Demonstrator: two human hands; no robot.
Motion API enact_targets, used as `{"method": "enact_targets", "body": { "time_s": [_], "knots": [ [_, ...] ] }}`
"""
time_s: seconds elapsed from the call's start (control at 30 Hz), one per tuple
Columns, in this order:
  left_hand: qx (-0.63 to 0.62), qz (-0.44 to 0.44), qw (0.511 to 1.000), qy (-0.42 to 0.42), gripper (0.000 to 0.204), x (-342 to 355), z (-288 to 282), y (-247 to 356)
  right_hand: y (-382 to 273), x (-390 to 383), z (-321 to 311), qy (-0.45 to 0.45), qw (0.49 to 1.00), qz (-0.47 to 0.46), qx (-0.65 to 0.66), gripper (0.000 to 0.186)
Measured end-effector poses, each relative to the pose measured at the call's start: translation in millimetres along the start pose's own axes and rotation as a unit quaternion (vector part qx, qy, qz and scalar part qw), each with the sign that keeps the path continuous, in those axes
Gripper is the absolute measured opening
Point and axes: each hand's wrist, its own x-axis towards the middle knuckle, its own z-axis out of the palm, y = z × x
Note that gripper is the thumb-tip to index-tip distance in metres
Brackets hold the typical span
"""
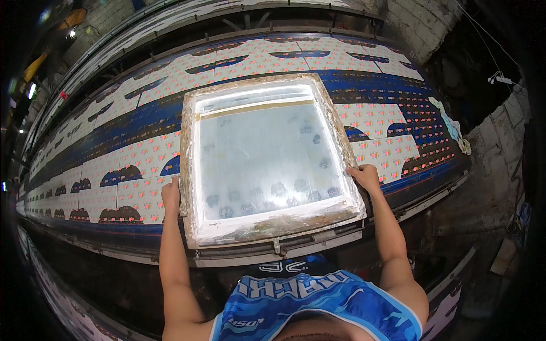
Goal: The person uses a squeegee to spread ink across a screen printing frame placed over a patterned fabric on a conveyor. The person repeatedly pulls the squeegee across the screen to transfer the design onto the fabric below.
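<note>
Framed screen (pixel 261 162), gripped by both hands (pixel 170 196) (pixel 365 175), partly hides patterned panels (pixel 384 152).

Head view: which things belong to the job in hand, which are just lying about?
Likely the job:
- held wood-framed printing screen
- white floral-printed panels
- long blue-topped table

Apparently lying about:
- crumpled pale cloth, table's right end
- flat brown piece, lower right

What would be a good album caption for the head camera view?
Left hand and right hand grip opposite sides of a framed screen at a long table bearing flower-patterned pieces.
</note>
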Motion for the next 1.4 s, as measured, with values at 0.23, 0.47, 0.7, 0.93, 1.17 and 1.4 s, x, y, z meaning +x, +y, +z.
{"method": "enact_targets", "body": {
  "time_s": [0.23,0.47,0.7,0.93,1.17,1.4],
  "knots": [
    [0.003,-0.005,1.0,-0.005,0.057,2.0,-8.4,0.4,-10.5,2.9,-1.7,0.004,0.999,-0.021,-0.027,0.06],
    [-0.068,0.086,0.994,0.021,0.044,-9.4,-20.2,49.0,-3.6,7.5,-5.6,0.037,0.997,-0.063,-0.027,0.06],
    [-0.089,0.01,0.995,-0.045,0.043,-71.9,26.5,140.7,23.8,35.3,-94.7,0.088,0.993,-0.075,-0.025,0.057],
    [-0.115,-0.005,0.991,-0.064,0.043,-159.5,133.7,187.7,116.7,78.5,-224.4,0.121,0.983,-0.118,-0.067,0.054],
    [-0.161,-0.007,0.982,-0.095,0.041,-243.3,236.4,239.2,227.5,115.7,-312.2,0.146,0.978,-0.135,-0.057,0.052],
    [-0.107,-0.014,0.989,-0.097,0.046,-274.7,318.4,274.0,303.1,145.3,-343.6,0.131,0.987,-0.075,-0.052,0.05]
  ]
}}
